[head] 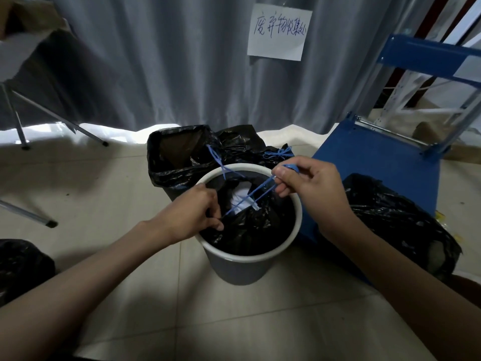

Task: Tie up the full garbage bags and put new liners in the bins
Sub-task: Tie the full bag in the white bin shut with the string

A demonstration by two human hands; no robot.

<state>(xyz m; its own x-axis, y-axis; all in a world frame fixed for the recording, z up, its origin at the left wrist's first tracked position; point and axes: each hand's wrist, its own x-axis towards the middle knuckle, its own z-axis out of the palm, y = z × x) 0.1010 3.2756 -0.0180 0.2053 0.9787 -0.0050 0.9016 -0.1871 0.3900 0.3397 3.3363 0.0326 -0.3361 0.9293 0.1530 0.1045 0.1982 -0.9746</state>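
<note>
Your left hand (201,212) sits at the near-left rim of the grey bin (250,267), its fingers curled and pinching one end of the blue drawstring (250,196) where it leaves the gathered black bag (250,230). That bag lies inside the bin, its mouth only half drawn, with something white showing through the gap. Your right hand (304,182) is over the bin's far-right rim, holding the other blue loop between thumb and fingers. The string runs on a slant across the bin mouth, from your left hand up to your right, so the tightening pull probably goes outward along that line; each hand is already on its own end. Beyond the bin stands a second bin lined in black (177,157), and a tied black bag (250,144) lies beside it. Motion blur hides how the strands cross at the middle.
</note>
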